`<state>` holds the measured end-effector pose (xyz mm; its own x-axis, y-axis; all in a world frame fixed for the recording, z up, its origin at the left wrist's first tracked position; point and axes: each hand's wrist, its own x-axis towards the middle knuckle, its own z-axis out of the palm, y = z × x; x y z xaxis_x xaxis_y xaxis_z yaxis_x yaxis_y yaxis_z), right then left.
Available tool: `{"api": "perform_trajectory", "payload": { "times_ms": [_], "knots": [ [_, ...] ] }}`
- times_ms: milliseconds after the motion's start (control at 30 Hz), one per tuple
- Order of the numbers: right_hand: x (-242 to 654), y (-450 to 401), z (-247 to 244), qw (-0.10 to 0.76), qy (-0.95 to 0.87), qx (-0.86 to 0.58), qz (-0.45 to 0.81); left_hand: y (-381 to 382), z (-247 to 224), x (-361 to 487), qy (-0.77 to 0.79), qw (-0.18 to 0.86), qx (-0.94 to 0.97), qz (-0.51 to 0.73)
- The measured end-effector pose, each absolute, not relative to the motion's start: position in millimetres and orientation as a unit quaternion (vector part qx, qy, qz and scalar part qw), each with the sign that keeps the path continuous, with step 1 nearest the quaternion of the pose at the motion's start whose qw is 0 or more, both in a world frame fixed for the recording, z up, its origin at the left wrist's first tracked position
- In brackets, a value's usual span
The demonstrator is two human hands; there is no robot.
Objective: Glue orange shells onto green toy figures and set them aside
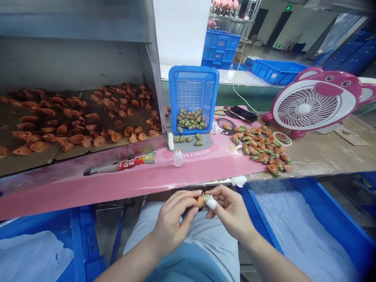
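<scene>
Held in front of my lap is a small orange-and-green moulded toy piece (204, 201), pinched between my left hand (170, 216) and my right hand (230, 209). White tape wraps a right-hand fingertip (212, 203) pressed against the piece. Ahead on a pink board (141, 180), similar joined pieces lie in a loose heap (261, 147). Small green parts (190, 120) gather at the foot of a tilted blue plastic basket (194, 84). Left of these, many orange cup-shaped pieces (88, 125) cover cardboard sheets.
A small plastic squeeze bottle (178, 158) stands on the pink board. A black phone (242, 114) and a pink bear-faced fan (305, 105) sit beyond it. Blue crates lined with white cloth (302, 223) flank my knees, and more blue crates (219, 49) stand farther back.
</scene>
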<state>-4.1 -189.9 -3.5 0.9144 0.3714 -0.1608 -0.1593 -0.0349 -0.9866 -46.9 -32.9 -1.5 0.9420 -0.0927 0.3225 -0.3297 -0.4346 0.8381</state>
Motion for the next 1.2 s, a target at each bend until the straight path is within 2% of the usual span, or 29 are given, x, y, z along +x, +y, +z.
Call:
{"api": "perform_trajectory", "payload": {
  "times_ms": [233,400,500,633,700,867,1200],
  "knots": [
    [-3.2,-188.4,-4.7,0.686,-0.077,-0.697,0.194,-32.4,-1.8,-46.5,-0.094,0.543,0.829,0.088],
    [-3.5,-188.5,-5.6,0.651,-0.118,-0.733,0.158,-29.5,0.2,-41.6,-0.028,0.614,0.789,0.027],
    [-2.5,-192.1,-3.2,0.593,-0.194,-0.771,0.127,-25.3,2.5,-37.4,0.006,0.685,0.729,-0.019],
    [2.1,-196.4,0.7,0.482,-0.335,-0.809,0.006,-17.5,6.1,-32.5,0.023,0.756,0.650,-0.077],
    [4.3,-197.0,1.1,0.459,-0.379,-0.803,-0.028,-14.7,7.4,-30.7,0.028,0.778,0.619,-0.101],
    [4.5,-196.8,0.5,0.460,-0.398,-0.793,-0.049,-14.5,8.3,-31.7,0.050,0.809,0.573,-0.124],
    [-1.1,-193.2,1.5,0.503,-0.310,-0.807,0.015,-24.1,0.2,-41.5,0.100,0.804,0.581,-0.084]
  ]
}}
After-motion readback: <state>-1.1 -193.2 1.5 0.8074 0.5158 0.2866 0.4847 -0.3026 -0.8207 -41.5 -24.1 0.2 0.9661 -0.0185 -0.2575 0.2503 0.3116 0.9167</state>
